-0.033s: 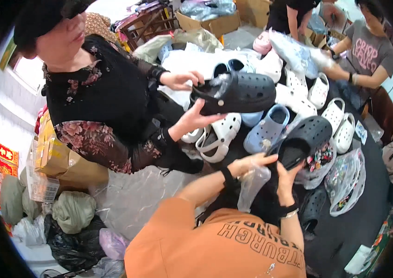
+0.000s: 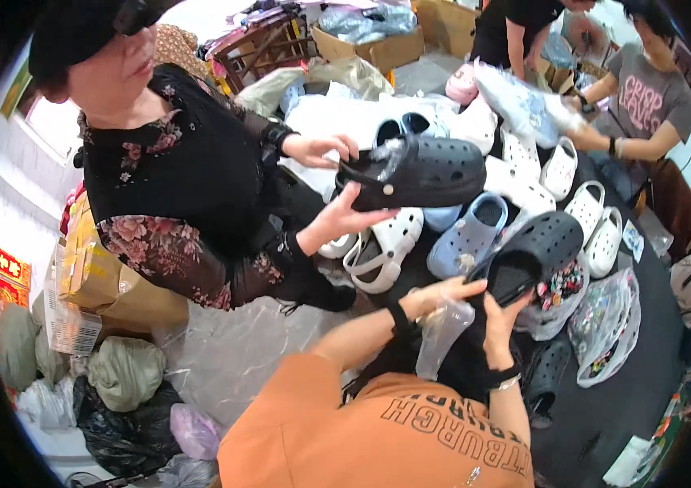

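My left hand (image 2: 443, 293) pinches a clear plastic bag (image 2: 441, 335) and rests its fingers against the heel opening of a black perforated clog (image 2: 537, 248). From below, my right hand (image 2: 500, 319) grips that same clog near its heel. The clog is held above a dark table, toe pointing away to the right. Across from me a person in a black floral top holds a second black clog (image 2: 419, 172) between both hands.
A pile of white, blue and pink clogs (image 2: 476, 232) covers the table. Clear bags of small colourful charms (image 2: 606, 321) lie to the right. Two more people work at the far right. Cardboard boxes (image 2: 109, 285) and stuffed bags (image 2: 126, 374) stand on the floor at left.
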The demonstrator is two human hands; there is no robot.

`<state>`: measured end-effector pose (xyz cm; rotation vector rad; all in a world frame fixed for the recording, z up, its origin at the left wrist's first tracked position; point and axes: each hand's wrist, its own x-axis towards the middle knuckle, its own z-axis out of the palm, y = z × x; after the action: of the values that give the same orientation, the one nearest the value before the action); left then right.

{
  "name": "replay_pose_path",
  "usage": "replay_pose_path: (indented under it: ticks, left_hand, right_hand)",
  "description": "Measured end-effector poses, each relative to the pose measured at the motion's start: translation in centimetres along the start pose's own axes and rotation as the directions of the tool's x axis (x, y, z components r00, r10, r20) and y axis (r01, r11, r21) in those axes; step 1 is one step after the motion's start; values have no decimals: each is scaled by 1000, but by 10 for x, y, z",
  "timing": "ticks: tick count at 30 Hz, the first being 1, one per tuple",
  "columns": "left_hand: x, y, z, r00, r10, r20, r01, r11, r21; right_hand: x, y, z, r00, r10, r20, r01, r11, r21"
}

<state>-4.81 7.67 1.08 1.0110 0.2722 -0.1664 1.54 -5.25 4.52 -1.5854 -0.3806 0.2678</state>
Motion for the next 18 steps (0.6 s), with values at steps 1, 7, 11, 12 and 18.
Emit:
replay_pose_path:
  ticks: [1,7,11,12,18]
  left_hand:
    - [4,-2,-2,1000,4,-18,-3,1000,31]
    - [-13,23,31,992,53,-116,-42,994,98]
    - [-14,37,30,990,125,-62,-112,978,178]
    - [-12,29,23,995,40,-88,-39,999,13]
    - [-20,32,17,933,-304,-192,236,921,-310]
  right_hand:
    - [-1,0,1,1000,-13,-2,13,1000,-10]
    - [4,-13,-6,1000,22,-11,-22,999,-27]
    - [11,-2,-14,999,-45,0,45,998,47]
    - [11,-7,-10,995,-97,-8,96,992,-85]
    - [6,-3,-10,996,-10,86,10,1000,-1]
